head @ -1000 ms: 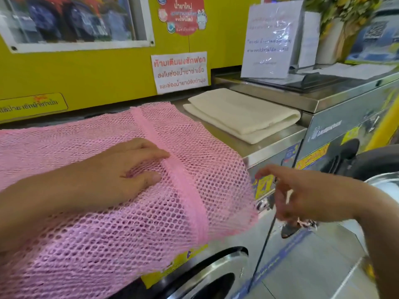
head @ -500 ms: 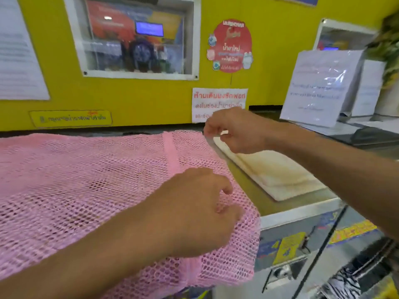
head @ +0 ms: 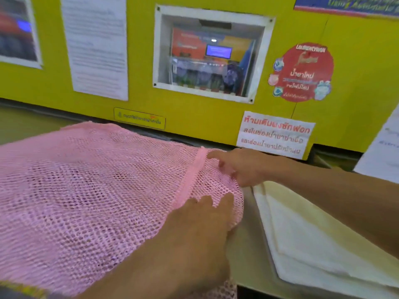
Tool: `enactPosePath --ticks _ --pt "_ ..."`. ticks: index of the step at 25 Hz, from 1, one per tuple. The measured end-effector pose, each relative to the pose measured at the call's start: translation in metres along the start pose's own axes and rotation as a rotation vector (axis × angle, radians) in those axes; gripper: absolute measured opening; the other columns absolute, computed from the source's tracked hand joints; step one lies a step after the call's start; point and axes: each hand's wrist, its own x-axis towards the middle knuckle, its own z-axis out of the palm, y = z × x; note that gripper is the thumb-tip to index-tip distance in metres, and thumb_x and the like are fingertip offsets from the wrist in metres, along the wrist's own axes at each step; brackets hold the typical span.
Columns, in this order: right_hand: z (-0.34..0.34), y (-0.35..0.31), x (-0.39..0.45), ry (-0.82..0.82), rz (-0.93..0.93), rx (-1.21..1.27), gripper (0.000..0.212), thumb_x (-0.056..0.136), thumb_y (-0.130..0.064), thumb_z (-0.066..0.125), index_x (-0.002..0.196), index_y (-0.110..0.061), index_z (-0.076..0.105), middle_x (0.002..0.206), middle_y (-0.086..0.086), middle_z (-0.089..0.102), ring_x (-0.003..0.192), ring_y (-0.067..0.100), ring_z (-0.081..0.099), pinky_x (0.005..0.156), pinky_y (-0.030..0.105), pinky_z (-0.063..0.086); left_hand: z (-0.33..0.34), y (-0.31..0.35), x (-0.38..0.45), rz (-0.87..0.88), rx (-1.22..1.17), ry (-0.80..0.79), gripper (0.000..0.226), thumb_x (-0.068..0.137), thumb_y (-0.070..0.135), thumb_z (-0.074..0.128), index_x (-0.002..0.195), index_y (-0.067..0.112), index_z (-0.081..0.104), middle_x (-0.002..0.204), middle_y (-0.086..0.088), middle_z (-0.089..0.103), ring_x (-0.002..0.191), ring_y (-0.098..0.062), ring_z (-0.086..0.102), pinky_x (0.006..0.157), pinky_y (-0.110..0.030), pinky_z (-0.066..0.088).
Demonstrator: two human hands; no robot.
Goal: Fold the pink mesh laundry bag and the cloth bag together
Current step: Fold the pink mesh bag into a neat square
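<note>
The pink mesh laundry bag (head: 90, 190) lies spread flat over the steel machine top, a solid pink band running across its right part. My left hand (head: 200, 225) grips the bag's near right edge, fingers curled over the mesh. My right hand (head: 239, 167) pinches the far right corner of the same bag, index finger stretched along the band. The cream cloth bag (head: 306, 238) lies folded flat to the right of the mesh bag, under my right forearm, touched by neither hand.
A yellow wall panel (head: 194, 117) with a recessed window, a red round sticker and paper notices rises right behind the machine top. A strip of bare steel top (head: 250, 244) shows between the two bags. A white sheet stands at the far right edge.
My right hand came down from above the cloth bag onto the mesh bag's far right corner. My left hand slid to the near right edge. The view shifted left and up.
</note>
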Motion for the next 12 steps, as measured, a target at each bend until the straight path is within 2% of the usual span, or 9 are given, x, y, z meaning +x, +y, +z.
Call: enactPosePath --ticks 2,4,6,8,9,10,11,12 --pt "0.002 0.0 0.006 0.04 0.005 0.037 0.084 0.077 -0.01 0.063 0.145 -0.037 0.02 0.124 -0.003 0.065 0.103 0.021 0.059 0.084 0.041 0.054 -0.004 -0.006 0.002 0.008 -0.026 -0.014 0.085 0.082 0.017 0.061 0.146 0.036 0.009 0.125 -0.005 0.048 0.116 -0.03 0.048 0.092 -0.044 0.046" --pt "0.005 0.0 0.009 0.058 0.022 0.057 0.078 0.078 -0.012 0.061 0.143 -0.035 0.024 0.119 0.001 0.064 0.102 0.022 0.059 0.082 0.038 0.051 -0.008 -0.011 0.003 0.058 -0.061 -0.024 0.082 0.084 0.019 0.058 0.148 0.038 0.011 0.132 -0.007 0.049 0.12 -0.033 0.048 0.095 -0.043 0.044" --pt "0.002 -0.001 0.012 0.047 0.014 0.043 0.066 0.082 -0.017 0.06 0.138 -0.032 0.027 0.107 -0.002 0.061 0.093 0.018 0.057 0.073 0.033 0.047 -0.01 -0.022 0.002 0.128 -0.152 0.022 0.072 0.088 0.027 0.048 0.149 0.044 0.014 0.141 -0.005 0.047 0.127 -0.031 0.046 0.101 -0.039 0.038" --pt "-0.013 -0.002 0.023 0.085 0.018 0.049 0.058 0.083 -0.016 0.06 0.132 -0.031 0.031 0.101 -0.006 0.059 0.087 0.017 0.056 0.064 0.029 0.041 -0.015 -0.041 -0.006 0.189 -0.307 0.121 0.071 0.086 0.022 0.047 0.146 0.05 0.021 0.141 0.0 0.051 0.124 -0.02 0.05 0.101 -0.031 0.04" --pt "-0.023 -0.003 0.031 0.144 0.026 0.048 0.059 0.083 -0.013 0.059 0.131 -0.032 0.032 0.103 -0.007 0.06 0.089 0.02 0.059 0.063 0.031 0.042 -0.019 -0.051 -0.012 0.202 -0.396 0.16 0.073 0.085 0.015 0.05 0.143 0.051 0.025 0.131 0.003 0.059 0.11 -0.009 0.055 0.093 -0.024 0.042" --pt "-0.036 -0.006 0.041 0.223 0.02 0.039 0.061 0.081 -0.01 0.06 0.132 -0.031 0.034 0.102 -0.007 0.059 0.091 0.025 0.062 0.064 0.033 0.044 -0.023 -0.064 -0.02 0.202 -0.494 0.184 0.073 0.086 0.008 0.051 0.141 0.051 0.031 0.11 0.007 0.066 0.089 -0.001 0.057 0.08 -0.017 0.043" --pt "-0.051 -0.01 0.052 0.308 -0.002 0.018 0.063 0.079 -0.01 0.062 0.132 -0.029 0.035 0.097 -0.007 0.056 0.092 0.028 0.063 0.065 0.036 0.046 -0.028 -0.078 -0.028 0.192 -0.607 0.204 0.071 0.087 0.004 0.05 0.138 0.051 0.036 0.086 0.007 0.064 0.069 -0.001 0.051 0.067 -0.015 0.04" --pt "-0.068 -0.019 0.068 0.375 -0.029 -0.025 0.065 0.076 -0.011 0.065 0.132 -0.028 0.036 0.092 -0.007 0.055 0.09 0.029 0.063 0.066 0.037 0.047 -0.035 -0.095 -0.038 0.179 -0.725 0.244 0.067 0.088 0.001 0.049 0.135 0.05 0.042 0.071 0.005 0.056 0.059 -0.007 0.045 0.059 -0.018 0.037"
